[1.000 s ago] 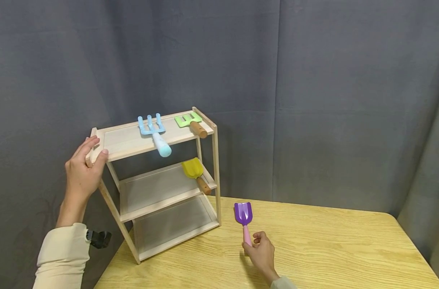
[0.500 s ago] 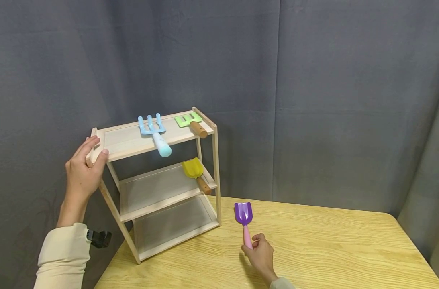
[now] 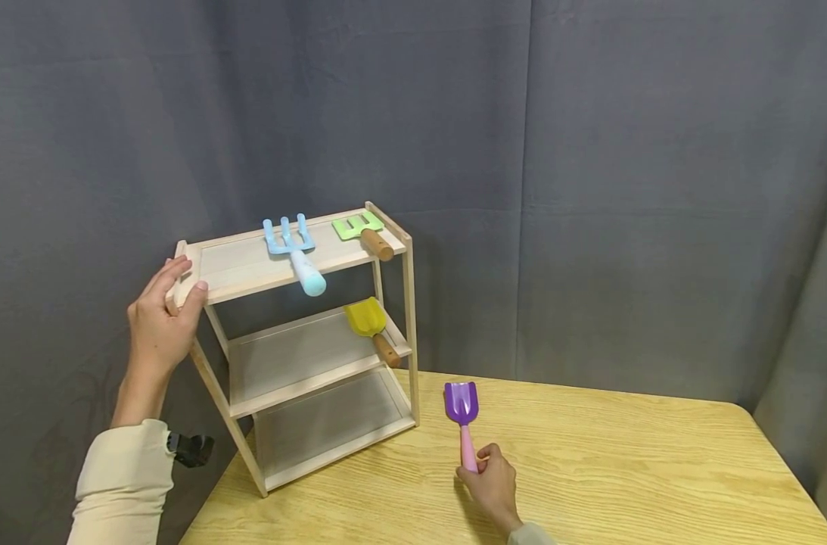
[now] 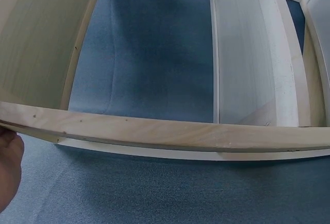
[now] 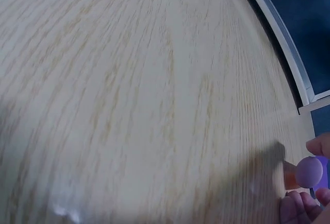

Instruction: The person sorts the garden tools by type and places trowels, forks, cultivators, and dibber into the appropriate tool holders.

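Note:
My left hand [image 3: 157, 329] grips the upper left corner of a three-tier wooden shelf [image 3: 318, 377], thumb on the front edge and fingers over the side. In the left wrist view, part of that hand [image 4: 9, 170] shows at the end of the wooden frame [image 4: 170, 135]. Over the table, my right hand [image 3: 492, 488] pinches the pink handle of a toy shovel [image 3: 461, 405] with a purple scoop. The right wrist view shows the rounded handle end [image 5: 309, 172] between thumb and fingers. Whether the scoop touches the table is unclear.
A blue toy rake [image 3: 290, 246] and a green one [image 3: 359, 225] lie on the top tier, handles over the front edge. On the middle tier rests a yellow toy shovel [image 3: 367, 318]. The wooden table [image 3: 610, 462] meets a grey curtain [image 3: 624, 212] behind.
My right hand has slid slightly down the handle toward the near side. The whole head view has shifted a little; the left hand keeps its grip on the shelf.

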A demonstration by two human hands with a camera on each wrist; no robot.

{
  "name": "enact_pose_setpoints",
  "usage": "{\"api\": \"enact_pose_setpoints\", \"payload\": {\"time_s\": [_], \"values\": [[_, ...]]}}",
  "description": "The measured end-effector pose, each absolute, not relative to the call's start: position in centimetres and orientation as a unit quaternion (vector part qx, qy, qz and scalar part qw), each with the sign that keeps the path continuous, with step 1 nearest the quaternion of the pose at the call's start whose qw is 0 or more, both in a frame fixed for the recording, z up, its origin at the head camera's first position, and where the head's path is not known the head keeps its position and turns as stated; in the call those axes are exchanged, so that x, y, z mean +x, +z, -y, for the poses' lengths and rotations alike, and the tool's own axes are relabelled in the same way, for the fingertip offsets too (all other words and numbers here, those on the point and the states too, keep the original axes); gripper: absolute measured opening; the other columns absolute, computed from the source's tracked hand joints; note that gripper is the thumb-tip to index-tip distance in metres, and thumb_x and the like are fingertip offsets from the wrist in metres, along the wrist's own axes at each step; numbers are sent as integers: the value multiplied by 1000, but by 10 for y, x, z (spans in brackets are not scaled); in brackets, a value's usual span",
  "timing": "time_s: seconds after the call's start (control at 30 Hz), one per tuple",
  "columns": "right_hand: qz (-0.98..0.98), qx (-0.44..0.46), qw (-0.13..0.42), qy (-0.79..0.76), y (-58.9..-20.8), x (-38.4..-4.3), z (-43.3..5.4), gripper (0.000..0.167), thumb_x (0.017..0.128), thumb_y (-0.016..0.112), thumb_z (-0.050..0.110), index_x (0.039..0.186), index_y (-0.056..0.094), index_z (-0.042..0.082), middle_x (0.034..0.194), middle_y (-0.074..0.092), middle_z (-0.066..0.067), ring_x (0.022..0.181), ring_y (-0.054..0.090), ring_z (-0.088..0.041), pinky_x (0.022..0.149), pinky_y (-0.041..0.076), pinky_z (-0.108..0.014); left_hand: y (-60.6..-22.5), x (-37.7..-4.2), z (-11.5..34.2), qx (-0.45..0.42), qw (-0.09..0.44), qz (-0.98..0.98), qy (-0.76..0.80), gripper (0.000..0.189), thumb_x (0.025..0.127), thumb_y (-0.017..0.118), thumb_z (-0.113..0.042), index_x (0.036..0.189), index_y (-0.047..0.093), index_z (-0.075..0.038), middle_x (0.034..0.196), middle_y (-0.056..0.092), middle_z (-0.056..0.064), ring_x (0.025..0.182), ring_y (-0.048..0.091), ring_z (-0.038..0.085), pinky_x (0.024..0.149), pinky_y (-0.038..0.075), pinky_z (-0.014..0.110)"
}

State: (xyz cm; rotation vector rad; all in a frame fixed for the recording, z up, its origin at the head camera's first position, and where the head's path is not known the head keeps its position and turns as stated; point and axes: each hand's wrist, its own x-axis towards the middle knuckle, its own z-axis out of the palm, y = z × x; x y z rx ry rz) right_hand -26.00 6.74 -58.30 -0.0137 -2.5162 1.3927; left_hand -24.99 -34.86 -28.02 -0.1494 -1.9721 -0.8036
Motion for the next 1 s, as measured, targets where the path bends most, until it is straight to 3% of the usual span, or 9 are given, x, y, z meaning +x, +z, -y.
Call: {"api": "enact_pose_setpoints", "payload": {"time_s": [0.7,1.0], "values": [[878,-1,133,460,-587,-262,-67,33,65,77,6,87,53,2,67,58,-1,59,52,-14,51,43,-31,-281,-250,348,-60,483,809,-330,40,90,63,-16,124,62,4,134,57,13,131,44,31,108,29,28],[877,-20,123,465,-585,-264,-68,32,65,75,5,89,53,1,72,66,-8,63,61,-21,54,49,-34,-281,-250,348,-61,486,808,-329,39,90,64,-16,124,62,4,134,57,13,131,44,31,108,29,28]]}}
